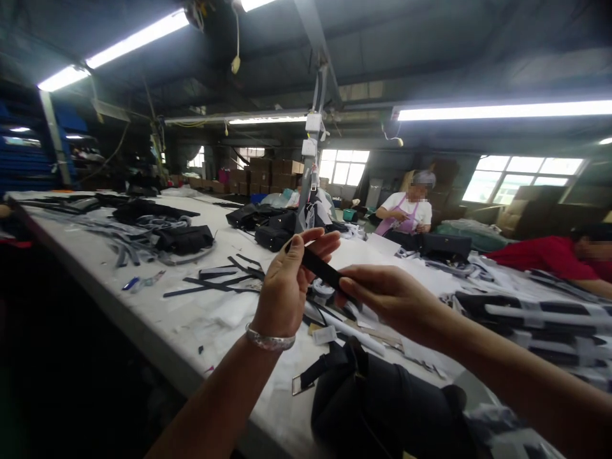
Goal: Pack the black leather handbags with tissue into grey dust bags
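A short black strap [321, 268] is stretched between my two hands above the table. My left hand [285, 280], with a silver bracelet at the wrist, pinches its upper end between thumb and fingers. At the lower end, my right hand [377, 287] grips the strap with thumb and fingertips. Below my hands lies a black bag [392, 401], its short strap and metal buckle [303, 384] pointing left. Just behind the strap, a roll of clear tape or film [321, 290] shows partly.
Loose black strips [210, 285] lie on the white table [224, 315] at left. More black bags [276, 231] stand around a post farther back. Wrapped black pieces [535, 312] are stacked at right. A person in a purple apron [406, 213] and another in red [540, 255] are across the table.
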Motion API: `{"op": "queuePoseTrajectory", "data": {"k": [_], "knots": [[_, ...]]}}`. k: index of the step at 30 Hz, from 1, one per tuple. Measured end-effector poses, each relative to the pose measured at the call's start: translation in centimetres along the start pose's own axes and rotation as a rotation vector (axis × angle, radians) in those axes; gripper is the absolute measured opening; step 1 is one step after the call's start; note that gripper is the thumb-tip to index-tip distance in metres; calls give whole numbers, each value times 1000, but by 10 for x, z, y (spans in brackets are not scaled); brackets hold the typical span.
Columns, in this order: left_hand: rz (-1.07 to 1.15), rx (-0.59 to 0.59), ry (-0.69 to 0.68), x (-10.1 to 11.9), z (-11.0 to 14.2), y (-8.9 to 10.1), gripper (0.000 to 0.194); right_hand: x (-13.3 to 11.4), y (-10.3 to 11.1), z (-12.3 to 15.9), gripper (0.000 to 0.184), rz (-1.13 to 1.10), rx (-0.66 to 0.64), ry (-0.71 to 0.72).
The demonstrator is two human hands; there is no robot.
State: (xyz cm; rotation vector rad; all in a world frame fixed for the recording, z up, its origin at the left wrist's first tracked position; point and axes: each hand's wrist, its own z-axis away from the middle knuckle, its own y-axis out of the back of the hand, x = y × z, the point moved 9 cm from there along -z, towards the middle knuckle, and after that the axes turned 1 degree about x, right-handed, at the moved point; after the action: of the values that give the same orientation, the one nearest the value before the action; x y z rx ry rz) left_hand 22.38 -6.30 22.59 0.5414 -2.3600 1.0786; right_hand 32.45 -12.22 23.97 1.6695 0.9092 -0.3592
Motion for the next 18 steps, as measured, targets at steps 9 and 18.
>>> {"op": "queuePoseTrajectory", "data": {"k": [9,18], "knots": [[-801,-199,483,-94,121,120,70,63,-10,45,39,-116,-147,-353],[-503,200,518,-110,156,160,45,95,-47,60,38,82,-368,-353]]}}
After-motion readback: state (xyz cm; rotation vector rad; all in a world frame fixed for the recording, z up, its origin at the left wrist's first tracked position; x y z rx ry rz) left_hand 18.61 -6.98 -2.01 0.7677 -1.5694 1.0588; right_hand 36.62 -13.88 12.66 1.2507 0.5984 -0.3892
